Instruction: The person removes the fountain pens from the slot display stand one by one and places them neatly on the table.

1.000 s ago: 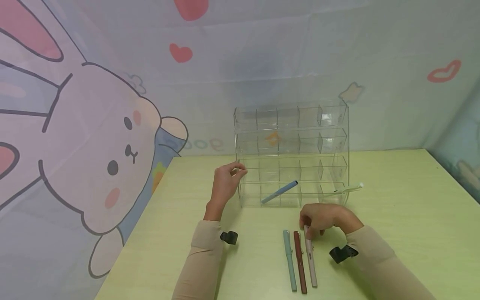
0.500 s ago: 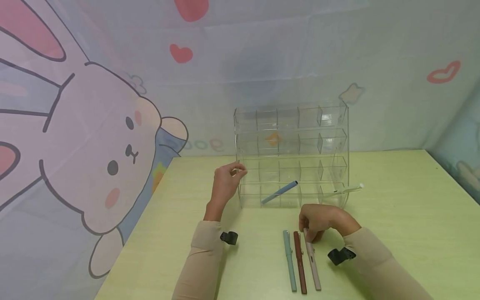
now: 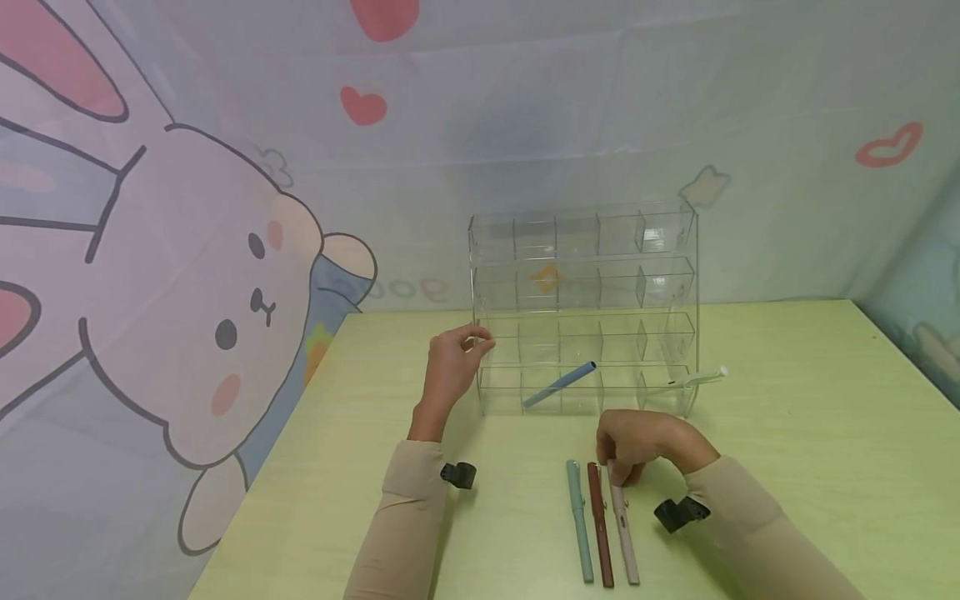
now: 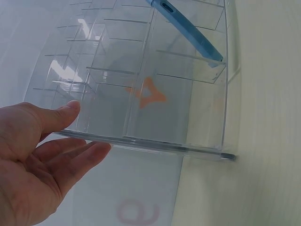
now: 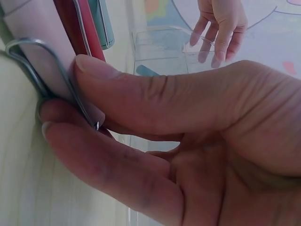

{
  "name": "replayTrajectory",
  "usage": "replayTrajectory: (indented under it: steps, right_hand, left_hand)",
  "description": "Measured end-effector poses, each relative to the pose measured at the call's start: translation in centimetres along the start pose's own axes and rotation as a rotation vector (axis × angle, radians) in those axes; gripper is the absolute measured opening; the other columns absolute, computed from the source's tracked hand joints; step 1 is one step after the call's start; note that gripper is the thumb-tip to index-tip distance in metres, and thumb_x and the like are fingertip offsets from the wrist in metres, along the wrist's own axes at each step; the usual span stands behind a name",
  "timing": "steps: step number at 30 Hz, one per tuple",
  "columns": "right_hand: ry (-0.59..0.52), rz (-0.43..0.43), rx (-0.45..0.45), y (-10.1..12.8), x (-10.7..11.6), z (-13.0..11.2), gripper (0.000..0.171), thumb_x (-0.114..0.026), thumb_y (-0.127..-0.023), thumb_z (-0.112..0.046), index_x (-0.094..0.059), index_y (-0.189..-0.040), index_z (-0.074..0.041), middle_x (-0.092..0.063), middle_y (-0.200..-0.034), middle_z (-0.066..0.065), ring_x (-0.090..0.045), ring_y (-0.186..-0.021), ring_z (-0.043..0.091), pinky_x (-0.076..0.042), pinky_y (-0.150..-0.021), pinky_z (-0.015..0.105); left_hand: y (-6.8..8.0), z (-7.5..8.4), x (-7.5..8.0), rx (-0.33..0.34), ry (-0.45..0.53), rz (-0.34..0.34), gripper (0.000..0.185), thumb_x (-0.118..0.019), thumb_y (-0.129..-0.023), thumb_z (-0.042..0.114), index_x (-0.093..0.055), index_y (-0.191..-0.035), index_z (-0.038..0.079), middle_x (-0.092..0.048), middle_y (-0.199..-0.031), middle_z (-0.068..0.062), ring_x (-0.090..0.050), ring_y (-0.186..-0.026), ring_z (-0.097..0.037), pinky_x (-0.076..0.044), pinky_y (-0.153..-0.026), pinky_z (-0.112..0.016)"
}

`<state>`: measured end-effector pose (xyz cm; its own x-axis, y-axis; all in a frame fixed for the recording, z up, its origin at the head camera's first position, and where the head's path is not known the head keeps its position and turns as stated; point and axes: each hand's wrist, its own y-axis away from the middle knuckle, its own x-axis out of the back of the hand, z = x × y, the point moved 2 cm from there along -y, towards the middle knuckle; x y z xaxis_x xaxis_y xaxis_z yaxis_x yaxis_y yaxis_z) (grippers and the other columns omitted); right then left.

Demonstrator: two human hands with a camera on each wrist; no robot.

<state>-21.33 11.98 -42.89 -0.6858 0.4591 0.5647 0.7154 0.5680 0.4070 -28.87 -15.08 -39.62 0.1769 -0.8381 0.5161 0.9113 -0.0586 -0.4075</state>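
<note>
My left hand [image 3: 452, 362] holds the left side panel of a clear acrylic rack [image 4: 178, 148], thumb on the inner face and fingers on the outer, as the left wrist view shows. Down on the table, my right hand [image 3: 637, 437] pinches a pale pink pen [image 3: 624, 537] at its clip end between thumb and fingers [image 5: 108, 160]. Left of it lie a dark red pen [image 3: 600, 525] and a light green pen [image 3: 580, 525], roughly side by side. A blue pen [image 3: 558, 386] leans tilted in the rack's bottom row.
Another pen, pale green [image 3: 701, 377], slants out of the bottom row's right end, past the rack's side. The rack has several tiers split by dividers. Behind the yellow-green table [image 3: 787, 467] hangs a printed cloth [image 3: 600, 125] with a cartoon rabbit.
The pink pen has slid slightly toward the front, its near end swinging a little right. My right hand has come slightly nearer with it. My left hand stays at the rack.
</note>
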Motion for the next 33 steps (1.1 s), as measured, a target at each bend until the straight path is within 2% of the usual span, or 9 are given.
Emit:
replayTrajectory:
  steps: [6, 16, 27, 33]
  right_hand:
    - [0.015, -0.007, 0.01, 0.15, -0.02, -0.2, 0.02, -0.075, -0.077, 0.018, -0.071, -0.09, 0.003, -0.068, -0.081, 0.01, -0.071, -0.068, 0.023, -0.06, -0.063, 0.036]
    - [0.021, 0.001, -0.003, 0.12, -0.4, -0.62, 0.019, -0.075, -0.076, 0.019, -0.07, -0.083, 0.002, -0.067, -0.075, 0.01, -0.07, -0.065, 0.022, -0.06, -0.061, 0.035]
    - [-0.012, 0.01, -0.034, 0.27, -0.44, -0.74, 0.019, -0.073, -0.076, 0.021, -0.071, -0.086, 0.004, -0.067, -0.075, 0.012, -0.072, -0.067, 0.026, -0.06, -0.061, 0.035]
    - [-0.008, 0.002, -0.046, 0.3, -0.4, -0.75, 0.02, -0.074, -0.076, 0.02, -0.071, -0.089, 0.005, -0.068, -0.076, 0.012, -0.071, -0.067, 0.026, -0.06, -0.061, 0.036]
  left_hand:
    - [-0.06, -0.09, -0.02, -0.005, 0.004, 0.002, 0.01, -0.074, -0.092, 0.012, -0.077, -0.098, 0.004, -0.068, -0.123, -0.017, -0.068, -0.108, -0.037, -0.056, -0.09, -0.043]
    - [-0.06, -0.1, -0.08, -0.006, 0.01, -0.001, 0.01, -0.074, -0.093, 0.012, -0.077, -0.098, 0.004, -0.067, -0.125, -0.018, -0.068, -0.108, -0.037, -0.056, -0.09, -0.043]
    - [-0.07, -0.17, -0.07, 0.006, 0.004, -0.002, 0.008, -0.074, -0.093, 0.014, -0.077, -0.097, 0.008, -0.067, -0.126, -0.017, -0.069, -0.107, -0.036, -0.056, -0.089, -0.043]
    - [-0.02, -0.2, -0.01, -0.004, 0.003, -0.008, 0.011, -0.074, -0.093, 0.014, -0.077, -0.099, 0.006, -0.066, -0.126, -0.018, -0.068, -0.107, -0.037, -0.056, -0.089, -0.043]
